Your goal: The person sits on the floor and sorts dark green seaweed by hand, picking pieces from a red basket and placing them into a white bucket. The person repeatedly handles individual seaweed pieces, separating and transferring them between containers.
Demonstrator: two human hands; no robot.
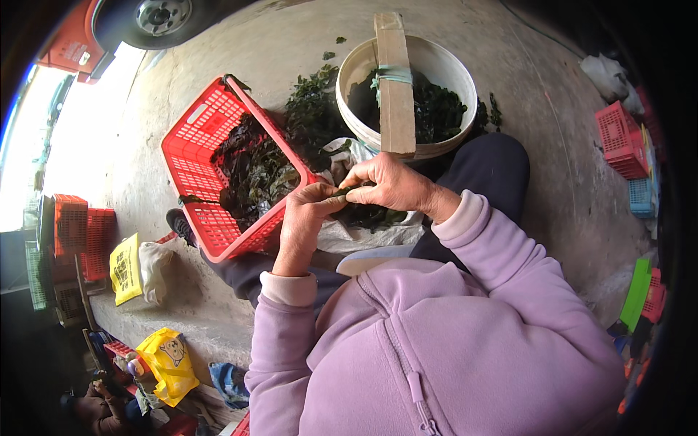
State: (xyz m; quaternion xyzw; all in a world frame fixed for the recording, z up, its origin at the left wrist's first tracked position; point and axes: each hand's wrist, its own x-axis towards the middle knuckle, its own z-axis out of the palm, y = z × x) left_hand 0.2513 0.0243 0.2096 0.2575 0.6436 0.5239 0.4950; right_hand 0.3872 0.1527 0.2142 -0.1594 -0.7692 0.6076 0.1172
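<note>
My left hand (302, 218) and my right hand (392, 185) meet in front of my lap, both closed on a small dark green strip of seaweed (342, 192). Leaning just left of my left hand is a red plastic basket (198, 149), tilted, with dark wet seaweed (254, 171) inside. Beyond my right hand stands a round white bucket (467, 87) holding more seaweed (440, 109). A wooden board (395, 58), bound with blue-green cord (396, 75), lies across its rim. Beneath my hands, seaweed rests on a white sack (363, 236).
Loose seaweed (309, 105) is heaped between basket and bucket on the concrete floor (538, 94). Yellow bags (126, 269) and red crates (70, 225) stand left, red crates (622, 138) right. A vehicle wheel (163, 16) is far left; another person (105, 407) sits lower left.
</note>
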